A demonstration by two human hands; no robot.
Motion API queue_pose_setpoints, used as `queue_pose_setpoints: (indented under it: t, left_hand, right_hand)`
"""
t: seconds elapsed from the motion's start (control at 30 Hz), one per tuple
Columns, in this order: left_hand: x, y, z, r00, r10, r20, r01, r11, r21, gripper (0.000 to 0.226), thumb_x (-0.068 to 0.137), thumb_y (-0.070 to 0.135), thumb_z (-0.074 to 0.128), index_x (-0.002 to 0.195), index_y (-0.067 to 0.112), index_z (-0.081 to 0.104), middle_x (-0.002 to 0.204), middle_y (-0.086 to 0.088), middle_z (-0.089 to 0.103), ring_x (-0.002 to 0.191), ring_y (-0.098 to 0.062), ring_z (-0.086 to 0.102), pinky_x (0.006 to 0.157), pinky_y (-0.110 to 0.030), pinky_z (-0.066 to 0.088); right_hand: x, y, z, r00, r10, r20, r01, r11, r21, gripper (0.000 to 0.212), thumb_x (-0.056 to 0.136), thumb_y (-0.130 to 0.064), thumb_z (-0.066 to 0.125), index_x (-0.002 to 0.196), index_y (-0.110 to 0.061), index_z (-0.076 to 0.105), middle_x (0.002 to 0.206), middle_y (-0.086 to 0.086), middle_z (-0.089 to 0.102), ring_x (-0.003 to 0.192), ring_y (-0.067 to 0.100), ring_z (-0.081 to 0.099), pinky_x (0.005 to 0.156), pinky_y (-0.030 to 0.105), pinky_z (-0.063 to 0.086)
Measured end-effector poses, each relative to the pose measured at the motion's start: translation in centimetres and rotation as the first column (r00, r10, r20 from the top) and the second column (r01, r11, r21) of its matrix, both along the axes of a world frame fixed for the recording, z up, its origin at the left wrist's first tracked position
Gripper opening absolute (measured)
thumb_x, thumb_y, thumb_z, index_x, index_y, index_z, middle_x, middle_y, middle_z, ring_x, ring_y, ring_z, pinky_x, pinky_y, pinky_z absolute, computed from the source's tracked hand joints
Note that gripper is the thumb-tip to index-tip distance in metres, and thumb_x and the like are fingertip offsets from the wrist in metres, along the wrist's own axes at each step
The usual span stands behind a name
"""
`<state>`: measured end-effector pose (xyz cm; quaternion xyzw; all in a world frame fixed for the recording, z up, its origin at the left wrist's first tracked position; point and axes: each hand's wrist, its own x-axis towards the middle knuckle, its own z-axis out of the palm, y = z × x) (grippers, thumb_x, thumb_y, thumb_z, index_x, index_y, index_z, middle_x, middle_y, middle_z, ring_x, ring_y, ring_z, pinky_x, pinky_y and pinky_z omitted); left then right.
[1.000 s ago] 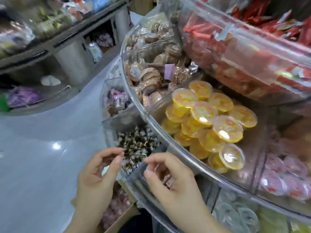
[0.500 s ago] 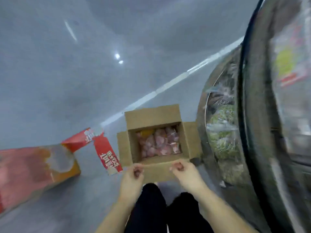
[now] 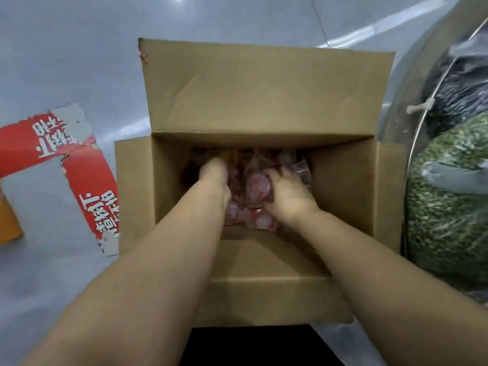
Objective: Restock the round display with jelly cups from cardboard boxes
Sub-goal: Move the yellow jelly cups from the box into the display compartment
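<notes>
Down inside the cardboard box on the floor, both hands were among the pink jelly cups; the right hand curled round one cup, while whether the left hand held anything I could not tell. Scooping too many at once could have spilled slippery cups. The box walls hemmed the wrists in, and the round display stood just beside the right flap, leaving room only upward

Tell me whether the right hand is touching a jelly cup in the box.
Touching. The head view shows the right hand with fingers curled against a red-lidded jelly cup inside the cardboard box.
</notes>
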<state>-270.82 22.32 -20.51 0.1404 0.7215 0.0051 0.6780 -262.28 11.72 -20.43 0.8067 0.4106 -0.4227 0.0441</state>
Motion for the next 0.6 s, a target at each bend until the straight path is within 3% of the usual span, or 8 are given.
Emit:
queue_pose_setpoints:
  t: [0.1, 0.2, 0.27, 0.33, 0.37, 0.43, 0.5, 0.6]
  left_hand:
    - [1.5, 1.3, -2.1, 0.994, 0.074, 0.082, -0.07, 0.996, -0.05, 0.028, 0.096, 0.028, 0.045, 0.095, 0.007, 0.064, 0.084, -0.011, 0.069, 0.08, -0.027, 0.062, 0.056, -0.029, 0.052]
    - [1.6, 1.0, -2.3, 0.999, 0.007, 0.042, -0.006, 1.0, -0.02, 0.039, 0.1, 0.025, 0.036, 0.131, 0.005, 0.048, 0.131, -0.015, 0.054, 0.103, -0.024, 0.057, 0.06, -0.027, 0.049]
    - [0.9, 0.2, -2.4, 1.0, -0.007, -0.014, 0.008, 0.999, 0.034, 0.034, 0.099, 0.022, 0.04, 0.129, 0.007, 0.049, 0.136, -0.012, 0.05, 0.095, -0.017, 0.051, 0.05, -0.02, 0.046]
    - [0.3, -0.8, -1.9, 0.998, 0.021, -0.058, -0.018, 0.998, 0.06, 0.018, 0.091, 0.027, 0.057, 0.1, 0.012, 0.059, 0.117, -0.014, 0.062, 0.091, -0.018, 0.057, 0.058, -0.024, 0.05]
    - [0.1, -1.2, -1.4, 0.994, 0.074, -0.082, -0.068, 0.995, 0.078, 0.023, 0.086, 0.033, 0.064, 0.093, 0.011, 0.06, 0.104, -0.014, 0.067, 0.088, -0.022, 0.062, 0.065, -0.031, 0.055]
    - [-0.4, -1.9, -0.7, 0.982, 0.171, -0.082, -0.16, 0.979, 0.127, 0.04, 0.081, 0.038, 0.069, 0.107, 0.009, 0.058, 0.097, -0.012, 0.069, 0.081, -0.026, 0.068, 0.072, -0.04, 0.057]
    - [-0.9, -2.8, 1.1, 0.959, 0.28, 0.043, -0.283, 0.937, 0.203, 0.041, 0.083, 0.028, 0.069, 0.114, 0.01, 0.051, 0.097, -0.012, 0.067, 0.074, -0.019, 0.069, 0.064, -0.032, 0.057]
    - [-2.3, -4.4, 6.1, 0.983, 0.17, 0.074, -0.186, 0.9, 0.395, 0.038, 0.081, 0.008, 0.069, 0.108, 0.012, 0.042, 0.102, -0.01, 0.061, 0.086, -0.02, 0.063, 0.073, -0.029, 0.052]
  right_hand:
    - [-0.3, 0.5, -1.9, 0.993, 0.053, 0.107, -0.058, 0.997, 0.043, 0.061, 0.078, -0.027, 0.07, 0.131, -0.018, 0.04, 0.132, 0.007, 0.046, 0.126, 0.025, 0.04, 0.097, 0.034, 0.038]
    - [-0.1, 0.2, -2.1, 0.993, -0.089, 0.073, 0.08, 0.989, 0.121, 0.055, 0.071, -0.029, 0.073, 0.119, -0.019, 0.049, 0.122, 0.006, 0.055, 0.118, 0.025, 0.048, 0.09, 0.032, 0.042]
    - [0.1, -0.1, -1.5, 0.959, -0.283, -0.026, 0.284, 0.948, 0.147, 0.05, 0.067, -0.026, 0.075, 0.111, -0.018, 0.053, 0.113, 0.006, 0.061, 0.108, 0.026, 0.055, 0.083, 0.029, 0.045]
    - [0.0, -0.5, -0.6, 0.843, -0.512, -0.167, 0.536, 0.824, 0.183, 0.044, 0.066, -0.02, 0.077, 0.105, -0.017, 0.056, 0.099, 0.002, 0.064, 0.095, 0.022, 0.059, 0.074, 0.022, 0.043]
    - [-0.2, -0.6, -0.1, 0.769, -0.597, -0.226, 0.637, 0.746, 0.196, 0.041, 0.067, -0.017, 0.078, 0.102, -0.017, 0.056, 0.094, 0.0, 0.062, 0.091, 0.021, 0.06, 0.073, 0.02, 0.041]
    - [-0.5, -1.1, 0.9, 0.633, -0.708, -0.312, 0.773, 0.601, 0.204, 0.039, 0.068, -0.015, 0.078, 0.098, -0.02, 0.053, 0.093, 0.0, 0.062, 0.094, 0.021, 0.062, 0.079, 0.024, 0.046]
    - [-1.0, -1.7, 2.4, 0.506, -0.774, -0.38, 0.862, 0.473, 0.183, 0.039, 0.069, -0.015, 0.078, 0.096, -0.021, 0.051, 0.098, 0.004, 0.064, 0.095, 0.023, 0.063, 0.088, 0.037, 0.051]
    - [-1.9, -2.7, 6.5, 0.401, -0.795, -0.456, 0.915, 0.371, 0.157, 0.036, 0.07, -0.011, 0.075, 0.095, -0.022, 0.051, 0.099, 0.007, 0.065, 0.091, 0.021, 0.064, 0.088, 0.04, 0.053]
